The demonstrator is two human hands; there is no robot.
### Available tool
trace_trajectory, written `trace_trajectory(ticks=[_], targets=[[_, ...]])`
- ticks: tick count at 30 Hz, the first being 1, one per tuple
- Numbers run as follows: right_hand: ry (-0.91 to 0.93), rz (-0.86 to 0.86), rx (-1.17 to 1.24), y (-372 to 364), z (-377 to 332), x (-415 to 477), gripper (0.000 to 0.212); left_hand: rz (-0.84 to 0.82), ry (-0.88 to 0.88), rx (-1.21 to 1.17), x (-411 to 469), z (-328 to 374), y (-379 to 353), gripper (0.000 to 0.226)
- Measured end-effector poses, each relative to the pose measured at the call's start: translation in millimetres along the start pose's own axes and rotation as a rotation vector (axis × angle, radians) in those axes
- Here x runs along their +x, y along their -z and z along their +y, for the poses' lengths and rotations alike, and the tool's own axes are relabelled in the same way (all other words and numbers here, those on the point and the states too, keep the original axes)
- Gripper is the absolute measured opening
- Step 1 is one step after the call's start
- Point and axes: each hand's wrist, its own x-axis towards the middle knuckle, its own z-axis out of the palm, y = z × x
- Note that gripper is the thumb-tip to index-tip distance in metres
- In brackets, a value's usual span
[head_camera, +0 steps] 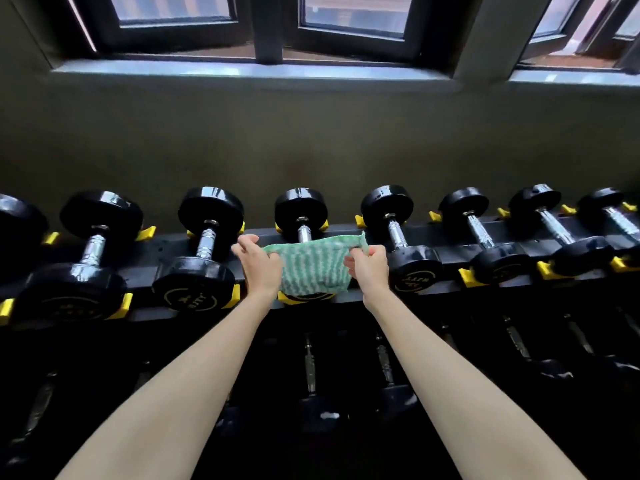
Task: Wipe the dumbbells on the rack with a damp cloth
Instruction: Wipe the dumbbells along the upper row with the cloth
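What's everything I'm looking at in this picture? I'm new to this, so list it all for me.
upper dumbbells: eight in view, black heads with chrome handles, in a row on the top shelf; the leftmost is cut off
lower dumbbells: several, dark, on the shelf below; too dim to count
rack: one, black, along the wall
yellow cradles: many, yellow, beside the dumbbell heads
cloth: one, green and white striped, spread over the middle upper dumbbell
wall: one, dull grey-green, behind the rack
sill: grey, under the windows
windows: several panes, dark frames, at the top
left hand: pinches the cloth's left edge
right hand: pinches the cloth's right edge
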Motion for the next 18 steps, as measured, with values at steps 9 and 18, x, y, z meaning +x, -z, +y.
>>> trace_trajectory(ticks=[9,18], targets=[[-0.22,-0.37,-0.466,-62,28,63,0.079,-0.44,0.579,0.075,38,-26,-76,0.09],[-0.229,-0.391,-0.349,-61,40,99,0.057,-0.473,0.72,-0.256,60,-49,-76,0.061]])
